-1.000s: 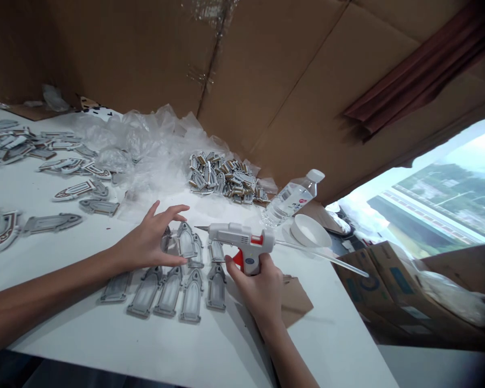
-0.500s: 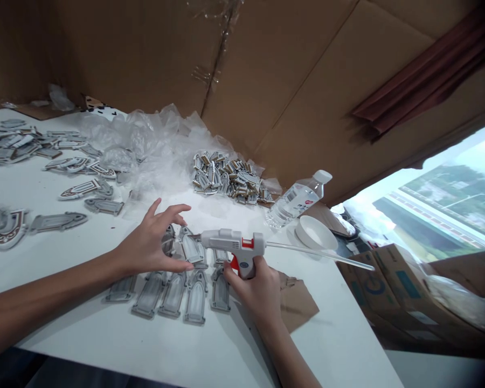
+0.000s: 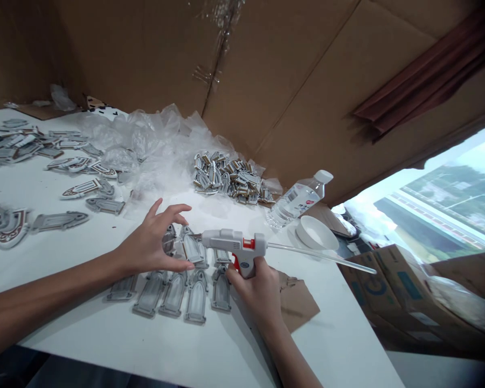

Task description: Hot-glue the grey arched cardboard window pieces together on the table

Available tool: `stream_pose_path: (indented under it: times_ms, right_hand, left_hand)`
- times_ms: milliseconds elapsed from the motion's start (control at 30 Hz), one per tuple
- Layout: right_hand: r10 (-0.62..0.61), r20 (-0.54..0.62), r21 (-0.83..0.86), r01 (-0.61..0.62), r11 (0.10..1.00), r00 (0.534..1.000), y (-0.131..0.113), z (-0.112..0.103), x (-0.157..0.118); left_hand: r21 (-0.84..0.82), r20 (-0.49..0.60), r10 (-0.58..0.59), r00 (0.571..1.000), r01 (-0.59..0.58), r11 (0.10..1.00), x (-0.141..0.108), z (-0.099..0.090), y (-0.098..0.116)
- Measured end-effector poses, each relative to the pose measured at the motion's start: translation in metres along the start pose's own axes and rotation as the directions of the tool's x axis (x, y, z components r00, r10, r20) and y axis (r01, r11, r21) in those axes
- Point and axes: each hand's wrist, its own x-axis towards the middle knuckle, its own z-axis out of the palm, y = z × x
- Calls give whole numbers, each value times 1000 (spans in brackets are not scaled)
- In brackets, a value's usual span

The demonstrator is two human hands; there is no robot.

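**Glue Gun Is Pointing Close to an Open Hand**

In the head view, a person's right hand (image 3: 258,291) is gripping a white glue gun (image 3: 226,241) by its handle. The gun is hanging over the gray pieces (image 3: 196,299) on the white table (image 3: 145,355), and its tip is pointing at the left hand (image 3: 145,250). That hand is staying empty-looking, with thumb and fingers spread wide around the back pieces. Whether it is touching one, nobody can tell. The two hands are keeping apart.

The tip could be getting hot, so a small slip of either hand could be burning the fingers. Squeezing the red trigger (image 3: 236,262) too hard could be making a messy blob. The long glue stick (image 3: 327,257) is poking out behind, and a quick turn could be bumping the bottle (image 3: 295,203) or the bowl (image 3: 313,231). A bumped piece could be sliding crooked, too.

Two hands are showing, with one glue gun, one glue stick, one bottle and one bowl. One torn bit of cardboard (image 3: 303,307) is lying by the right hand. Five gray pieces are sitting in the front row, and about four are peeking out behind. The far pile (image 3: 226,178) is too jumbled for counting.
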Motion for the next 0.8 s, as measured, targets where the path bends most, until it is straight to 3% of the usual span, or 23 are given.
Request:
stream_pose_path:
  times_ms: [300, 667, 800]
  right_hand:
    - [-24, -116, -28, 21, 999, 993, -3, 1, 1]
    - [12, -122, -46, -17, 999, 993, -4, -3, 4]
    - [20, -116, -60, -28, 998, 993, -4, -4, 4]
  left_hand:
    - [-3, 2, 22, 1000, -22, 1000, 1, -2, 1]
    - [81, -47, 158, 986, -153, 985, 0, 1, -6]
    - [140, -71, 136, 988, -125, 982, 1, 0, -9]
